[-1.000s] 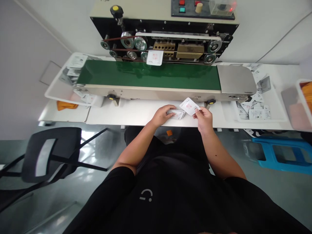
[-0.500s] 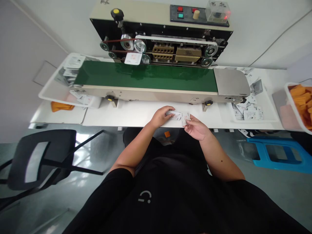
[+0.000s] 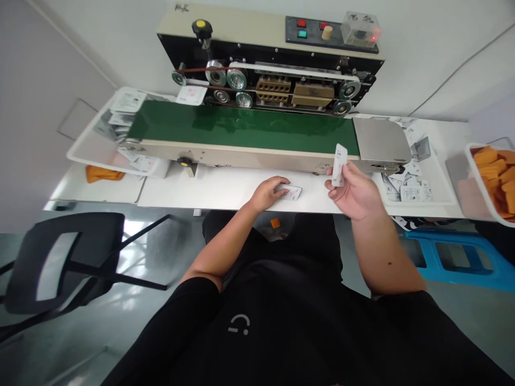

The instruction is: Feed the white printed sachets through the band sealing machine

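My left hand is closed on white printed sachets just above the white table's front edge. Whether it holds one or more I cannot tell. Further right, my right hand pinches another white sachet, held up tilted in front of the conveyor's right part. Behind both hands stands a band sealing machine with a green conveyor belt. One white sachet sticks out of the rollers at the machine's left end.
At the left, a white bin holds many sachets, with an orange cloth-like piece beside it. A tray of sachets sits right of the conveyor, near a tub of orange pieces. A black chair and blue stool stand below.
My right hand has moved right and up, away from my left hand, carrying a sachet. The sachet in the machine has travelled left along the rollers. My left hand has stayed nearly still.
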The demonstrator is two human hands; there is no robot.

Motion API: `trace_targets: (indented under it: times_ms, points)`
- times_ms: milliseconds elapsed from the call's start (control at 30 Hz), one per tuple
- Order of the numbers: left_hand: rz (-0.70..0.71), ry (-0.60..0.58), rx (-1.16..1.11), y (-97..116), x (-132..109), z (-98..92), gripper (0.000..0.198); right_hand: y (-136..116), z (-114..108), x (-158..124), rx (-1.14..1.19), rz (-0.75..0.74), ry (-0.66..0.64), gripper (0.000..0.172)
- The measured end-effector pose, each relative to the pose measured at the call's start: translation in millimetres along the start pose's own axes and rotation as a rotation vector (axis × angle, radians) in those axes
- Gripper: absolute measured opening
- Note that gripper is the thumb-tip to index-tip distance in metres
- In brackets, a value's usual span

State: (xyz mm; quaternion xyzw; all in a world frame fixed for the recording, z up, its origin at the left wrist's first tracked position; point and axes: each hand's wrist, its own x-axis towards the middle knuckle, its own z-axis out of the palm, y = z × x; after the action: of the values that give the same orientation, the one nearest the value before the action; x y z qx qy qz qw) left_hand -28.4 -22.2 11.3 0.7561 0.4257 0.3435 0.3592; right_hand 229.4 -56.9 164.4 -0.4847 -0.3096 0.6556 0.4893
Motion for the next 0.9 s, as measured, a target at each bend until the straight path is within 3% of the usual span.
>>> trace_targets:
  times_ms: [100, 233, 333, 433, 533, 667, 900]
  points:
    - [-0.004, -0.009, 0.005, 2.3, 0.5, -1.3, 0.029, -39.0, -8.4, 24.2, -0.079, -0.067, 0.024, 0.017]
    - [-0.021, -0.022, 0.007, 1.4, 0.9, -1.2, 0.030, -83.2, -29.8, 70.9, -0.133, -0.177, 0.246, 0.017]
    - [-0.008, -0.013, 0.007, -1.6, 0.7, 0.2, 0.030, -102.0, -43.6, 103.5, -0.221, -0.197, 0.403, 0.011]
    - [0.005, -0.001, 0.005, -2.9, 0.2, 0.9, 0.029, -107.0, -47.2, 125.9, -0.328, -0.156, 0.473, 0.014]
    - [0.007, 0.003, 0.005, -1.4, -0.2, 0.4, 0.029, -104.8, -42.3, 138.6, -0.383, -0.119, 0.447, 0.014]
    - [0.007, -0.002, 0.011, 0.9, 0.2, -0.7, 0.028, -101.4, -28.9, 149.1, -0.267, -0.061, 0.342, 0.011]
    - [0.003, -0.011, 0.000, 2.7, 0.1, -2.1, 0.027, -92.4, 12.9, 163.9, -0.198, 0.034, 0.202, 0.007]
